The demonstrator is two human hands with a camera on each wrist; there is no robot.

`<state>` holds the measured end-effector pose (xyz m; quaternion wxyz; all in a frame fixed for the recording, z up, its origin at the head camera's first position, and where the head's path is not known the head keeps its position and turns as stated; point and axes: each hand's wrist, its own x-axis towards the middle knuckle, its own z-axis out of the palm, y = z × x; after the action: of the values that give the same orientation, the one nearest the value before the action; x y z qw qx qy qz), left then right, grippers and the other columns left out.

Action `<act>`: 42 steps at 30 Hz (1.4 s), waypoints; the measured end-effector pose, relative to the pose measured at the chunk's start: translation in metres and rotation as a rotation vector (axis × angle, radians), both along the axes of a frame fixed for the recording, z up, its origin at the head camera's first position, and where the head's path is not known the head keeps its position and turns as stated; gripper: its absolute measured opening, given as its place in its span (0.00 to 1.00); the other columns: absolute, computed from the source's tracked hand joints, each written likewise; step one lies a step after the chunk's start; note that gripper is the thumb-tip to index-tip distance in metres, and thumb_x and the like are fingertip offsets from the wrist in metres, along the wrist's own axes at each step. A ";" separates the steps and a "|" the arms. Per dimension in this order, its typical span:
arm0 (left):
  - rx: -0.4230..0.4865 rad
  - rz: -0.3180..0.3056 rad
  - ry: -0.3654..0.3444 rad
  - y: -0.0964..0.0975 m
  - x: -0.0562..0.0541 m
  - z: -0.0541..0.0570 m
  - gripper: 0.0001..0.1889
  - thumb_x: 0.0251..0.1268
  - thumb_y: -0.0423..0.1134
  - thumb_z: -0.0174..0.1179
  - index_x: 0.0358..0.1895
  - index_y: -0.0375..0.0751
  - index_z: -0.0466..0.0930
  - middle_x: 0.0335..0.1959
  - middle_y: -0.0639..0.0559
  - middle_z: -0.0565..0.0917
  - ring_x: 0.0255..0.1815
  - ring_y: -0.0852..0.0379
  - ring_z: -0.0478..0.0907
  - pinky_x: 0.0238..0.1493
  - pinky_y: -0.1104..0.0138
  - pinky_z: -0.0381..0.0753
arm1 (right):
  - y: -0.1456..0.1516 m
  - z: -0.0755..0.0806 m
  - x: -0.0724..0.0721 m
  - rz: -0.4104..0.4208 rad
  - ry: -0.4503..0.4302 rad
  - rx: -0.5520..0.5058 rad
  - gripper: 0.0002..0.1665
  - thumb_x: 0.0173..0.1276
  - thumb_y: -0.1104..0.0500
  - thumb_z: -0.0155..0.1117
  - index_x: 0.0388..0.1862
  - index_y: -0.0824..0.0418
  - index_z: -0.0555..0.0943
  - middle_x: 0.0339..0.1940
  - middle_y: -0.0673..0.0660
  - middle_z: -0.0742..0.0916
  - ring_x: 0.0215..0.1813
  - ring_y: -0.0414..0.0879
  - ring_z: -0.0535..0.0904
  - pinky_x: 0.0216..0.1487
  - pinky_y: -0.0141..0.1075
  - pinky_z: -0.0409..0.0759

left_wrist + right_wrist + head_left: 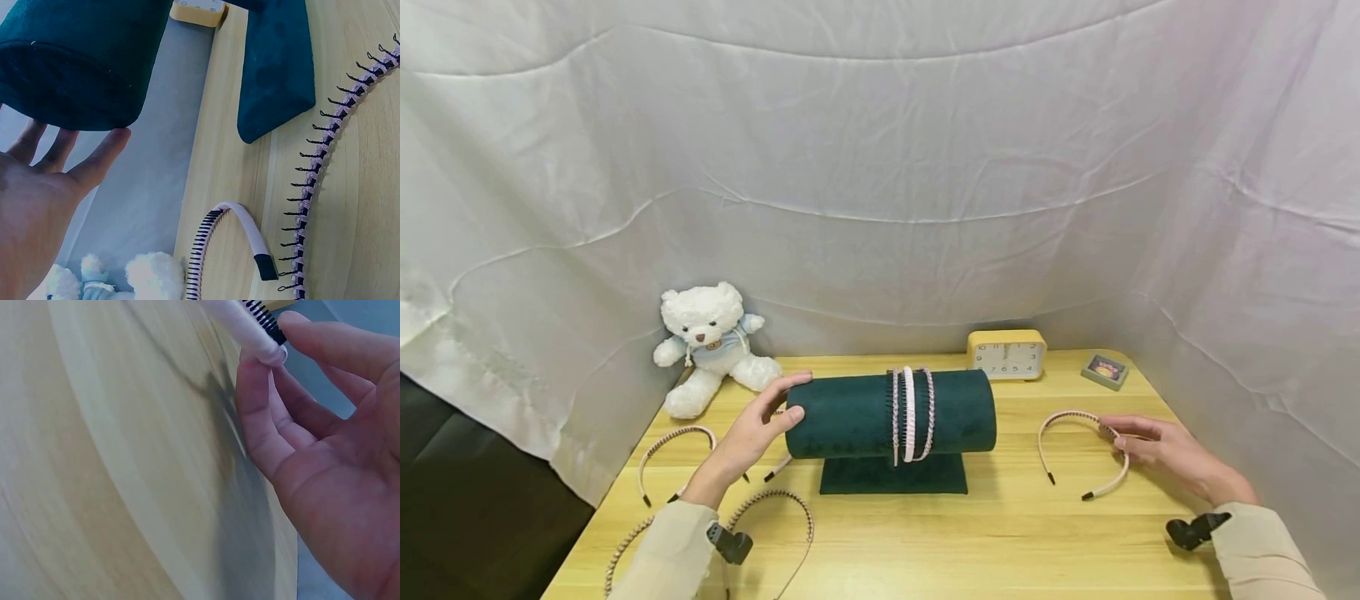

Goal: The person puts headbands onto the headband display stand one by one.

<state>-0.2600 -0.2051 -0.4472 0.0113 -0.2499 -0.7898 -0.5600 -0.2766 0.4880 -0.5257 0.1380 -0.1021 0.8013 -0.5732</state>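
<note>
A dark green velvet roll stand (842,417) stands mid-table. My left hand (748,437) touches its left end, with the thumb in front and the fingers at the top; in the left wrist view those fingers (100,159) are extended against the end's rim. Three headbands sit round the roll: a smooth pale pink one (910,417) between two braided-looking ones. Over the table at the right, my right hand (1176,458) pinches a pale pink toothed headband (1067,413) by one side, between thumb and fingers. Close up in the right wrist view, black comb teeth line the headband (244,328).
Several headbands lie at the left, among them a pink one (679,431) and a spiralled one (808,517). A white teddy bear (703,333) sits behind them. At the back are a yellow clock (1007,355) and a small grey framed item (1105,372). Grey curtains surround the table.
</note>
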 end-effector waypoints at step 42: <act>0.002 -0.005 -0.010 -0.001 -0.002 -0.002 0.27 0.87 0.39 0.55 0.83 0.55 0.68 0.87 0.46 0.63 0.91 0.34 0.49 0.86 0.31 0.48 | -0.018 0.008 0.001 0.107 0.041 -0.288 0.25 0.87 0.70 0.50 0.75 0.59 0.79 0.62 0.45 0.89 0.58 0.42 0.89 0.60 0.36 0.90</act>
<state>-0.2623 -0.2056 -0.4493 0.0061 -0.2491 -0.7886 -0.5622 -0.2759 0.4701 -0.5176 0.1361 -0.1751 0.7068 -0.6718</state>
